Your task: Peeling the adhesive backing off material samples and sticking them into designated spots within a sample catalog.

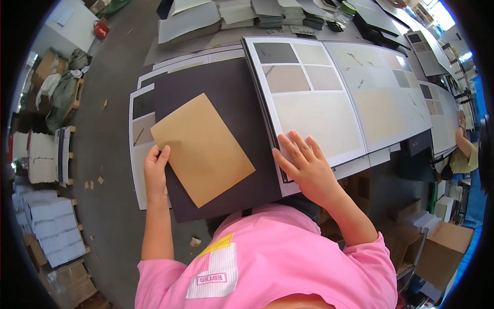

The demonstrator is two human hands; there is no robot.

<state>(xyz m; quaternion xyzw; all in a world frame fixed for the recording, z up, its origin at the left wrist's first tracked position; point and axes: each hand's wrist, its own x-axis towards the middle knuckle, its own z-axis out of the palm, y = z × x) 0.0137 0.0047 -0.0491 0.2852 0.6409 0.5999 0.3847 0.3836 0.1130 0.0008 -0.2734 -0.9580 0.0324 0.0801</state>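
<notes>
My left hand grips the left edge of a tan card sheet, which lies tilted on a dark grey board. My right hand lies flat, fingers spread, on the lower left corner of a white sample board carrying grey and beige swatches. That board overlaps the dark board's right edge.
More sample boards run in a row to the right along the table. Stacks of sheets lie at the far edge. White stacks and cardboard boxes stand on the floor. Another person works at the right.
</notes>
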